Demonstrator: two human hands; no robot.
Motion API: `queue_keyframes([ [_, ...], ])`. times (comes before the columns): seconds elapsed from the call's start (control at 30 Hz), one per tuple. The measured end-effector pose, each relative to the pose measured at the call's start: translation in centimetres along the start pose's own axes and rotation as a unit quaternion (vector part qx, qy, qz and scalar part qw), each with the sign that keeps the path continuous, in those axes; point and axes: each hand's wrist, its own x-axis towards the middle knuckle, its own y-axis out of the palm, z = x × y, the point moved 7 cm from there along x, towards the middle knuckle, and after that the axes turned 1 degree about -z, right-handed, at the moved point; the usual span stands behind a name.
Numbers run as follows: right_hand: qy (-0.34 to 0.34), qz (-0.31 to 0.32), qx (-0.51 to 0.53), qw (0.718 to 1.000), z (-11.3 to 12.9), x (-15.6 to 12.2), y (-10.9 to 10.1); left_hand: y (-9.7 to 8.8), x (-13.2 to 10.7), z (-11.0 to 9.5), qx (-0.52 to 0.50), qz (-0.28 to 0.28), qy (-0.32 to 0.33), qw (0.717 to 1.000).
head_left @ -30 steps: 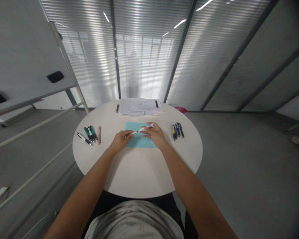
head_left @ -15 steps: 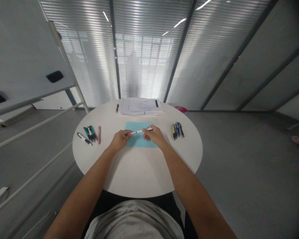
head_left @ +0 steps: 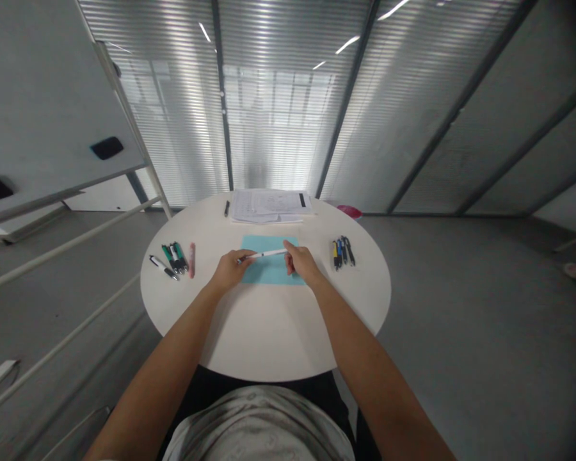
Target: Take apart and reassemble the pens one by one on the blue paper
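A slim white pen [head_left: 267,253] is held nearly level over a light-blue sheet [head_left: 269,276] on the round table. My left hand [head_left: 229,269] pinches its dark left end between thumb and fingers. At the pen's right end, my right hand [head_left: 301,261] is closed, fingers curled and thumb at the tip of the pen; that end is partly hidden by the hand. Left of the sheet lie several green, black and white pens [head_left: 175,257] beside a pink marker [head_left: 192,260]. To the right lies a group of yellow, blue and black pens [head_left: 343,252].
Stacked printed papers [head_left: 269,205] lie at the back of the white table [head_left: 269,339], with a dark pen [head_left: 227,209] beside them. A whiteboard [head_left: 52,96] on a pale frame stands at the left. Glass panels with blinds [head_left: 273,128] rise behind the table.
My right hand has shifted slightly right along the pen to its end, and its thumb now sits at the tip. My left hand keeps its pinch.
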Motion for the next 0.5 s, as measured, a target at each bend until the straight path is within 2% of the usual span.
queue_keyframes([
  [0.13, -0.033, -0.031, 0.049, 0.998, 0.72, -0.16, -0.36, -0.07, 0.02, 0.0, 0.006, -0.001, -0.005, 1.0],
  [0.27, -0.041, -0.025, 0.0, 0.999, 0.82, -0.26, -0.32, -0.09, 0.04, 0.13, 0.008, 0.001, -0.009, 1.0],
  [0.4, -0.056, -0.022, 0.009, 0.998, 0.7, -0.19, -0.38, 0.02, 0.1, 0.43, 0.008, 0.003, -0.009, 1.0],
  [0.5, -0.044, -0.02, -0.033, 0.998, 0.38, -0.08, -0.39, 0.01, 0.17, 0.58, 0.004, 0.001, -0.011, 1.0],
])
